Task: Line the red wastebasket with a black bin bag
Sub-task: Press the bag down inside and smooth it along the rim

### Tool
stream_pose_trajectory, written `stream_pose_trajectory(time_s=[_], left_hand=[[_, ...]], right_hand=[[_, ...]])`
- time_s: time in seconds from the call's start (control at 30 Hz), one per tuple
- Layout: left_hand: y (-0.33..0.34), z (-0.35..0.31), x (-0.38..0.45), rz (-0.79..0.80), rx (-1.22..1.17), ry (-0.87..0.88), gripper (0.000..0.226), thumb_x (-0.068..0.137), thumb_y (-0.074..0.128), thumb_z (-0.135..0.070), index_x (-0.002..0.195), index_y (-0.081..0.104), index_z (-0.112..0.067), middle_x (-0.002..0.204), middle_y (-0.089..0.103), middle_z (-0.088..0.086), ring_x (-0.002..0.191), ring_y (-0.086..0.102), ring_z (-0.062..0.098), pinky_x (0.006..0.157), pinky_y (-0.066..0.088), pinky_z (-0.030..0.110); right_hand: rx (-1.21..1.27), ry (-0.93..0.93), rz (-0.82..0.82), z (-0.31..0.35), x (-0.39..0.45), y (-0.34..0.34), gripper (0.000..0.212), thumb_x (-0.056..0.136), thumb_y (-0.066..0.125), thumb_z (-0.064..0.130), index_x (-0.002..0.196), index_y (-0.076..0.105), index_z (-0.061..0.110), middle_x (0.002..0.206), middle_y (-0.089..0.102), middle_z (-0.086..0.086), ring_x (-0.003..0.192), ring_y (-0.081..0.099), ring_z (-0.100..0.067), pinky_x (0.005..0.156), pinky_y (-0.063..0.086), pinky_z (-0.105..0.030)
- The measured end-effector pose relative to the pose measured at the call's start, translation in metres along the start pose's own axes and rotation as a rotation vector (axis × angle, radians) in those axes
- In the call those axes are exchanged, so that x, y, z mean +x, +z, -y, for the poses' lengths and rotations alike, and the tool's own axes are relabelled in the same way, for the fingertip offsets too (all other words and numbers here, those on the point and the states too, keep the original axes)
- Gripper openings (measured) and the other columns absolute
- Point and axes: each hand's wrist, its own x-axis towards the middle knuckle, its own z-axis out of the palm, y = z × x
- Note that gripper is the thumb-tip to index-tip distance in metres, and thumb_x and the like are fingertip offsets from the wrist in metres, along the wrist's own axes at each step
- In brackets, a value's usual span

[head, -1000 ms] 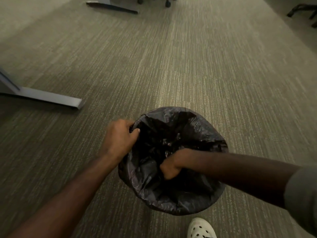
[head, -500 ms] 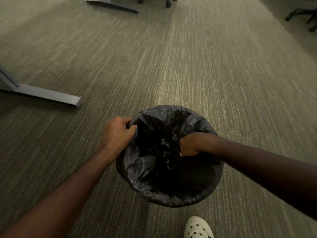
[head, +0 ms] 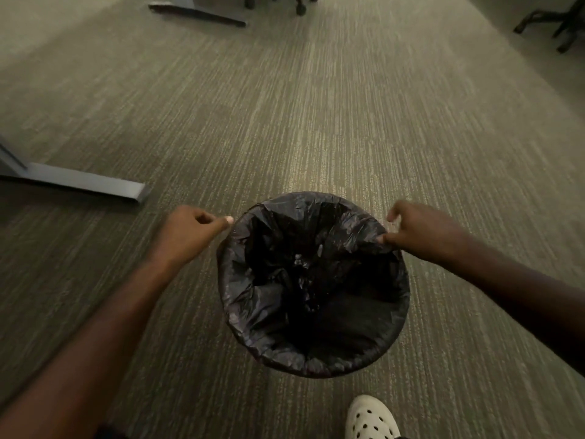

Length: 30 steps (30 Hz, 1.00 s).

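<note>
The black bin bag (head: pixel 253 299) sits inside the round wastebasket on the carpet, its top folded out over the whole rim (head: pixel 316 364). The basket's red wall is hidden under the plastic. My left hand (head: pixel 190 231) is just left of the rim with its fingers curled shut. Its thumb tip reaches the bag's left edge, and I see no plastic between the fingers. My right hand (head: pixel 421 231) is at the rim's right side, thumb and fingers pinching a fold of the bag there.
A grey metal table foot (head: pixel 82 183) lies on the carpet to the left. Another foot (head: pixel 196 12) and chair castors (head: pixel 299 7) are far ahead, with a chair base (head: pixel 557 23) at the top right. My white clog (head: pixel 370 418) is just below the basket.
My right hand came up out of the bag and moved to the right rim. My left hand let go of the left rim and slid just outside it. The bag's mouth now lies spread open.
</note>
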Motion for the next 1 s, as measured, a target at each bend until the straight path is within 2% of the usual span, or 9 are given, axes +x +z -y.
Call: stream_pose_trajectory(time_s=[0.07, 0.13, 0.27, 0.4, 0.5, 0.63, 0.77, 0.9, 1.0], left_hand=[[-0.012, 0.005, 0.003, 0.206, -0.026, -0.152, 0.037, 0.083, 0.075, -0.048, 0.083, 0.077, -0.011, 0.074, 0.078, 0.007, 0.064, 0.073, 0.024, 0.058, 0.057, 0.033], [-0.017, 0.007, 0.003, 0.392, -0.036, -0.266, 0.038, 0.08, 0.078, -0.047, 0.084, 0.079, -0.009, 0.076, 0.08, 0.009, 0.067, 0.078, 0.027, 0.06, 0.061, 0.036], [-0.013, 0.005, 0.002, 0.452, -0.152, -0.32, 0.031, 0.083, 0.079, -0.032, 0.088, 0.079, -0.001, 0.084, 0.08, 0.018, 0.077, 0.078, 0.034, 0.067, 0.064, 0.042], [-0.009, 0.006, 0.0, 0.407, -0.215, -0.328, 0.026, 0.088, 0.074, -0.022, 0.09, 0.077, 0.004, 0.085, 0.078, 0.024, 0.068, 0.076, 0.031, 0.057, 0.062, 0.036], [-0.011, 0.012, -0.002, 0.355, -0.264, -0.329, 0.024, 0.091, 0.072, -0.02, 0.092, 0.076, 0.004, 0.083, 0.078, 0.022, 0.064, 0.076, 0.028, 0.054, 0.06, 0.034], [-0.026, 0.026, -0.003, 0.263, -0.376, -0.334, 0.023, 0.09, 0.072, -0.021, 0.094, 0.075, 0.001, 0.082, 0.08, 0.017, 0.064, 0.077, 0.025, 0.051, 0.06, 0.033], [-0.048, 0.04, -0.001, 0.104, -0.463, -0.331, 0.026, 0.089, 0.074, -0.021, 0.096, 0.073, 0.004, 0.077, 0.08, 0.015, 0.064, 0.077, 0.025, 0.049, 0.06, 0.033], [-0.074, 0.049, 0.008, -0.093, -0.484, -0.312, 0.024, 0.089, 0.073, -0.02, 0.089, 0.072, 0.004, 0.077, 0.077, 0.017, 0.057, 0.075, 0.02, 0.047, 0.058, 0.031], [-0.099, 0.054, 0.02, -0.217, -0.53, -0.321, 0.02, 0.091, 0.071, -0.017, 0.08, 0.068, 0.0, 0.076, 0.072, 0.017, 0.048, 0.071, 0.017, 0.041, 0.055, 0.028]], right_hand=[[0.245, 0.13, 0.166, -0.013, 0.0, -0.002, 0.036, 0.083, 0.08, 0.038, 0.103, 0.064, 0.012, 0.094, 0.07, -0.006, 0.083, 0.071, -0.026, 0.07, 0.063, -0.043], [0.429, 0.175, 0.282, -0.02, 0.001, -0.002, 0.027, 0.086, 0.08, 0.029, 0.094, 0.069, 0.006, 0.089, 0.074, -0.014, 0.075, 0.073, -0.026, 0.063, 0.064, -0.037], [0.555, 0.19, 0.372, -0.024, 0.002, 0.003, 0.02, 0.089, 0.076, 0.017, 0.094, 0.071, -0.002, 0.086, 0.076, -0.02, 0.061, 0.071, -0.021, 0.051, 0.058, -0.028], [0.699, 0.222, 0.391, -0.023, 0.002, 0.006, 0.021, 0.093, 0.07, 0.009, 0.105, 0.068, -0.007, 0.092, 0.078, -0.024, 0.065, 0.075, -0.026, 0.051, 0.059, -0.029], [0.807, 0.198, 0.361, -0.016, 0.006, 0.007, 0.02, 0.094, 0.067, 0.009, 0.107, 0.068, -0.006, 0.097, 0.078, -0.023, 0.078, 0.078, -0.034, 0.055, 0.061, -0.033], [0.924, 0.143, 0.283, 0.008, 0.023, 0.003, 0.018, 0.095, 0.066, 0.012, 0.105, 0.069, -0.003, 0.092, 0.077, -0.018, 0.067, 0.077, -0.022, 0.052, 0.058, -0.028], [0.938, 0.061, 0.173, 0.049, 0.055, 0.004, 0.023, 0.093, 0.067, 0.014, 0.105, 0.07, -0.005, 0.098, 0.075, -0.019, 0.08, 0.073, -0.026, 0.057, 0.06, -0.032], [0.914, -0.03, 0.084, 0.105, 0.102, 0.003, 0.018, 0.091, 0.068, 0.012, 0.095, 0.069, -0.005, 0.091, 0.07, -0.019, 0.078, 0.069, -0.024, 0.059, 0.058, -0.032], [0.864, -0.118, 0.014, 0.156, 0.141, -0.002, 0.017, 0.09, 0.07, 0.013, 0.09, 0.07, -0.004, 0.085, 0.066, -0.019, 0.078, 0.065, -0.027, 0.068, 0.057, -0.043]])
